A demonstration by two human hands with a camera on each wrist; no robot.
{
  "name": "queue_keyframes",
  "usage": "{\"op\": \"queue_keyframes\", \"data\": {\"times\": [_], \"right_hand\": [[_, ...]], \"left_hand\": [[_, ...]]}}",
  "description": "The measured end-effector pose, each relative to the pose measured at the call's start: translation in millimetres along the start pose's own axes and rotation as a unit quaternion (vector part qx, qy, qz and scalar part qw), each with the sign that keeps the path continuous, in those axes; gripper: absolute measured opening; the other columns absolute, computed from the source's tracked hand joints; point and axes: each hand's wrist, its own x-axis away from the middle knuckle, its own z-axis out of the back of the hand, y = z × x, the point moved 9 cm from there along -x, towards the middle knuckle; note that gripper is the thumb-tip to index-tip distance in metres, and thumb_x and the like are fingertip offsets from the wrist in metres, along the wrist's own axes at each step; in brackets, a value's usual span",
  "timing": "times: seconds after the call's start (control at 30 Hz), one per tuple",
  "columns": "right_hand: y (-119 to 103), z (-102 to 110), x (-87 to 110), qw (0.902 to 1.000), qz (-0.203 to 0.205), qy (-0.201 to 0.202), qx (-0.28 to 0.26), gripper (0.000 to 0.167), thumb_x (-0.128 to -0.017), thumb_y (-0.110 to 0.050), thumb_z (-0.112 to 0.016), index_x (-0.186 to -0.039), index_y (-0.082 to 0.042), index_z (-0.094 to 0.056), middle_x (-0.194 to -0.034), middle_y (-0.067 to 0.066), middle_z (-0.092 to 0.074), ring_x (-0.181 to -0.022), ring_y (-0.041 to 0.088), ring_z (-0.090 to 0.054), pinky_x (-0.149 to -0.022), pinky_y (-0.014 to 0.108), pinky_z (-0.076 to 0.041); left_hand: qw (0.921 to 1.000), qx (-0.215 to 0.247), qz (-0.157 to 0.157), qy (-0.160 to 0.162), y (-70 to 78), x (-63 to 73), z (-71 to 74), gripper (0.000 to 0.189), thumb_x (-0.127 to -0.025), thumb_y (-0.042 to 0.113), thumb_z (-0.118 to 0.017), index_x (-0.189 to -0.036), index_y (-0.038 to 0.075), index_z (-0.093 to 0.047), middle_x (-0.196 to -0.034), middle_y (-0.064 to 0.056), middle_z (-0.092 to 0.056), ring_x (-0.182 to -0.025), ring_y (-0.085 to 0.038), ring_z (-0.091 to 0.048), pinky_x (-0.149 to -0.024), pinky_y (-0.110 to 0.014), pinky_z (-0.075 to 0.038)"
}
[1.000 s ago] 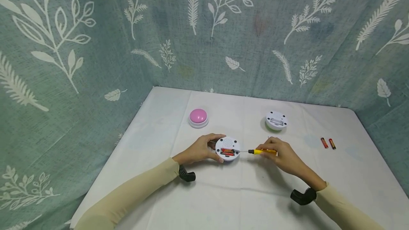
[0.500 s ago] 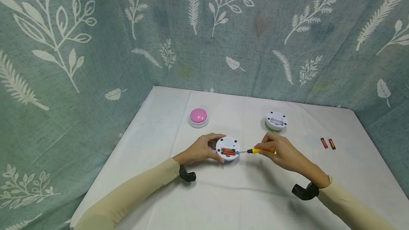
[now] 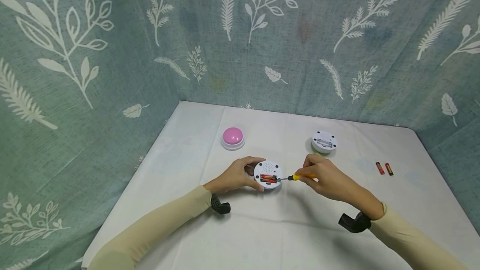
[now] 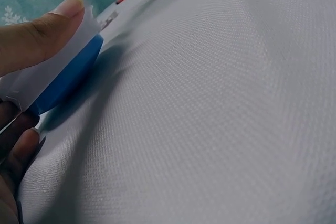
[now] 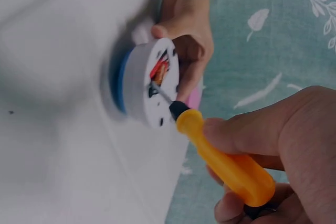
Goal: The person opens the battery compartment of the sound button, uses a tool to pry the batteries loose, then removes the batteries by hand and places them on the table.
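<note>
A round white push button with a blue dome (image 4: 73, 74) lies upside down on the table. My left hand (image 3: 236, 174) grips this push button (image 3: 268, 169) by its sides, thumb at the near edge. Two red batteries (image 3: 268, 178) sit side by side in its uncovered compartment. My right hand (image 3: 326, 176) holds a screwdriver (image 5: 223, 163) by its yellow handle. The screwdriver's metal tip is at the compartment's right end, by the ends of the batteries. In the left wrist view the compartment is hidden behind the left thumb (image 4: 68, 9).
A pink push button (image 3: 233, 136) stands upright at the back left. At the back right, a push button with a green dome (image 3: 324, 141) lies upside down, its battery compartment uncovered. Two loose batteries (image 3: 384, 168) lie farther right on the white tablecloth (image 3: 247, 236). A patterned curtain (image 3: 285, 53) hangs behind.
The screwdriver tip has shifted from over the batteries to the compartment's right end. My right hand has moved a little left and farther away; the left hand keeps its hold.
</note>
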Motion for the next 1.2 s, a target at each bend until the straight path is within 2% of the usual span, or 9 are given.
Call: {"op": "queue_keyframes", "data": {"times": [0.5, 0.8, 0.93, 1.2], "right_hand": [[-11, 0, -6.3, 0.9995, 0.008, -0.032, 0.004, 0.016, -0.085, 0.002, -0.081, -0.098, -0.008, -0.083, -0.083, -0.008, -0.054, -0.079, 0.007, -0.048, -0.065, 0.022, -0.048], [-27, -2, -16.6, 0.9957, 0.018, -0.055, 0.072, 0.016, -0.084, 0.004, -0.081, -0.093, -0.009, -0.082, -0.082, -0.004, -0.053, -0.08, 0.013, -0.044, -0.068, 0.026, -0.045], [-31, -2, -20.4, 0.9943, 0.021, -0.059, 0.086, 0.014, -0.083, 0.003, -0.081, -0.092, -0.008, -0.082, -0.082, -0.003, -0.053, -0.08, 0.014, -0.044, -0.068, 0.027, -0.045], [-26, 5, -18.8, 0.997, 0.028, -0.051, 0.05, 0.016, -0.083, 0.002, -0.082, -0.095, -0.009, -0.082, -0.083, -0.004, -0.055, -0.079, 0.011, -0.048, -0.067, 0.024, -0.047]], "left_hand": [[0.9999, -0.012, 0.002, 0.004, 0.1, 0.8, -0.5, 0.092, -0.062, 0.032, -0.101, -0.144, 0.031, -0.059, -0.121, 0.007, -0.062, -0.101, -0.018, -0.061, -0.089, -0.034, -0.052], [0.9999, -0.012, 0.001, 0.011, 0.9, 1.5, -0.1, 0.092, -0.062, 0.032, -0.102, -0.144, 0.029, -0.06, -0.12, 0.007, -0.063, -0.1, -0.019, -0.06, -0.087, -0.034, -0.052], [0.9999, -0.011, -0.004, 0.011, 1.5, 1.5, -0.8, 0.092, -0.061, 0.033, -0.102, -0.143, 0.03, -0.06, -0.12, 0.008, -0.063, -0.1, -0.019, -0.061, -0.087, -0.034, -0.052], [0.9999, -0.012, -0.007, 0.006, 3.5, 1.2, -1.8, 0.092, -0.063, 0.033, -0.101, -0.145, 0.03, -0.058, -0.122, 0.008, -0.064, -0.102, -0.018, -0.063, -0.089, -0.034, -0.053]]}}
